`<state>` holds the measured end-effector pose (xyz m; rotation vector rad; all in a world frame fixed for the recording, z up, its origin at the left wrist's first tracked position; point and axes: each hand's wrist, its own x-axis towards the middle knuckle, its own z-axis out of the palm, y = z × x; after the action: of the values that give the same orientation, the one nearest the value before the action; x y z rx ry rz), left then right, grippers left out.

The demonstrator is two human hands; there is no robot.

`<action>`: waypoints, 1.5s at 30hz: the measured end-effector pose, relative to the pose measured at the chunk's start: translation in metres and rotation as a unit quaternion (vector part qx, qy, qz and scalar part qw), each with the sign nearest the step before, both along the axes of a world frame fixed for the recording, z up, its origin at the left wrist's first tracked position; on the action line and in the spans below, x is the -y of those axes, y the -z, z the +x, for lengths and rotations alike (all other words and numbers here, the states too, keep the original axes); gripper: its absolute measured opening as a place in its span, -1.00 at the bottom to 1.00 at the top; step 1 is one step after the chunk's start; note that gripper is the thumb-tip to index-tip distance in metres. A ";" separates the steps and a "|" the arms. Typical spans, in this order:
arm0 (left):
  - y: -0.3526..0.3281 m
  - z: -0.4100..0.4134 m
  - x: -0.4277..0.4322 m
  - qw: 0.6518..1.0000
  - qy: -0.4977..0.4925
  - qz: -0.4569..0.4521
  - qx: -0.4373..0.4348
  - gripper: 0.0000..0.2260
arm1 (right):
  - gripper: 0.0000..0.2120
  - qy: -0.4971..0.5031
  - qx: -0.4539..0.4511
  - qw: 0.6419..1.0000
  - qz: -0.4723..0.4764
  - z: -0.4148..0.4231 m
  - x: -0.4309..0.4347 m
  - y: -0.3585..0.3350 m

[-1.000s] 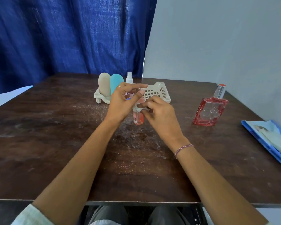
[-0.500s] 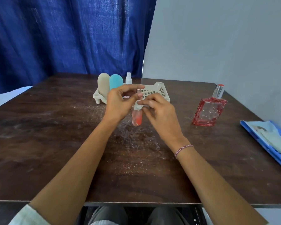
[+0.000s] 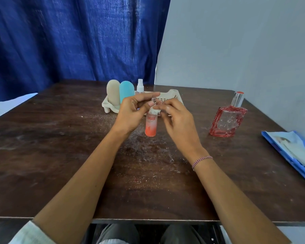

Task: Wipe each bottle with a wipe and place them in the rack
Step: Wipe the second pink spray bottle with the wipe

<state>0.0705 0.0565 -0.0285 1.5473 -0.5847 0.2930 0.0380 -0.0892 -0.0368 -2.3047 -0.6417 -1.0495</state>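
Observation:
A small orange spray bottle [image 3: 150, 125] hangs upright just above the table's middle. My left hand [image 3: 133, 113] pinches its clear top between thumb and fingers. My right hand [image 3: 174, 118] presses a small white wipe [image 3: 155, 111] against the bottle's neck. Behind the hands stands the cream rack [image 3: 174, 95], holding a beige bottle [image 3: 113, 92], a light blue bottle [image 3: 126, 91] and a clear spray bottle [image 3: 140, 86] at its left end. A red square perfume bottle [image 3: 227, 118] stands on the table to the right.
A blue wipe packet [image 3: 292, 152] lies at the table's right edge. The dark wooden table [image 3: 60, 147] is dusted with pale specks. A blue curtain hangs behind, and a grey wall runs along the right.
The orange bottle has been lifted slightly, so more of its body shows. My right hand with the wipe has slid up from the body to the neck.

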 end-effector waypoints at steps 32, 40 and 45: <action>0.004 0.007 0.000 0.994 -0.057 -0.069 -0.057 -0.79 | -0.83 0.027 -0.066 0.990 -0.118 -0.011 -0.006 -0.002; 0.004 0.011 -0.002 0.990 -0.074 -0.087 -0.083 -0.82 | -0.81 0.024 -0.076 0.986 -0.149 -0.010 -0.006 0.000; 0.005 0.012 -0.003 0.990 -0.078 -0.081 -0.083 -0.79 | -0.83 0.020 -0.100 0.989 -0.110 -0.008 -0.004 0.001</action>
<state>0.0824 0.0595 -0.0337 1.4458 -0.3032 0.3191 0.0300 -0.0852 -0.0374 -2.5816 -0.6615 -0.7825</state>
